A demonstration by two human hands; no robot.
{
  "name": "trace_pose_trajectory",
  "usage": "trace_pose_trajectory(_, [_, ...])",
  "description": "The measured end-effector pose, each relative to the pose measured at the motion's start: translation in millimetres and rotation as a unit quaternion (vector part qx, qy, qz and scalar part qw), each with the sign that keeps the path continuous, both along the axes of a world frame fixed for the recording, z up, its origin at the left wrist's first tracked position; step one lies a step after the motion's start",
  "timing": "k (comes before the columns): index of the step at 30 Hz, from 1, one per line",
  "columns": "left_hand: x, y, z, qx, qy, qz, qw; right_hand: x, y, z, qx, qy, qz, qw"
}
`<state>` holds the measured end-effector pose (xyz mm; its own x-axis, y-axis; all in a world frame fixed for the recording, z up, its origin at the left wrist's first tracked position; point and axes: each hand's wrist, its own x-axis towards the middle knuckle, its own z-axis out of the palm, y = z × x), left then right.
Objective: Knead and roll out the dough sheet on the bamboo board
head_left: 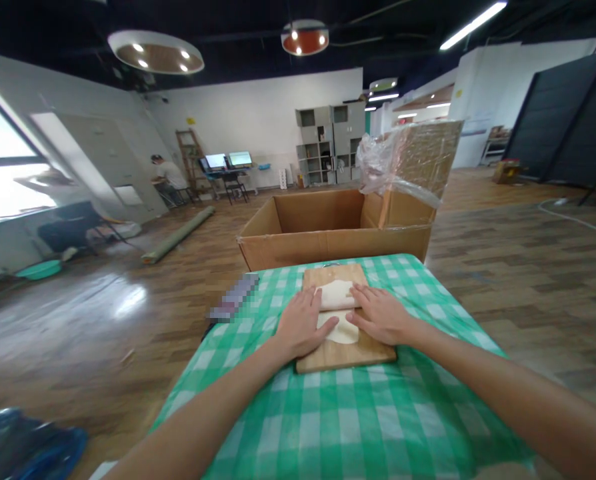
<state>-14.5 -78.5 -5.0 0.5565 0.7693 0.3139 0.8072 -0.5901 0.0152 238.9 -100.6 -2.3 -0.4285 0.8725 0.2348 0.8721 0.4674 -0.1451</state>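
Note:
A pale sheet of dough (341, 330) lies on a wooden cutting board (336, 355), its far part rolled up into a thick fold (335, 294). My left hand (302, 321) rests flat on the dough's left side, fingers stretched out. My right hand (381, 313) lies flat on the right side, fingers pointing left along the roll. Both palms press down on the dough. The board sits on a table under a green and white checked cloth (338, 413).
An open cardboard box (328, 230) stands just past the table's far edge, with clear plastic wrap (403, 163) over its right flap. A blurred dark object (234, 298) lies on the cloth left of the board. A person sits at a desk far back left.

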Motion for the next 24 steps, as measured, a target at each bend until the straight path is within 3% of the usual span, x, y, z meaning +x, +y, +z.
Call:
trace_pose_trajectory(4, [-9,-31,-4.1,0.007,-0.001,-0.036,0.999,2,-38,-7.8,0.005,-0.004,0.023,1.000])
trace_pose_trajectory(8, [-13,-51,-1.6,0.005,-0.001,-0.049,0.999,7,-58,3.5,-0.020,-0.007,0.043,0.999])
trace_pose_trajectory(12, [-9,-54,0.1,-0.002,0.008,-0.039,0.999,6,-31,26.6,-0.078,0.005,0.042,0.996])
trace_pose_trajectory(14, [-7,-54,0.0,-0.007,0.015,-0.038,0.999,1,-7,31.6,-0.055,-0.015,0.041,0.997])
trace_pose_trajectory(20, [-8,-52,11.8,-0.048,0.010,-0.049,0.998,-19,34,12.4,-0.010,-0.087,0.063,0.994])
trace_pose_trajectory(24, [-3,-12,22.3,-0.156,0.012,-0.022,0.987,-23,40,3.1,-0.018,-0.069,0.068,0.995])
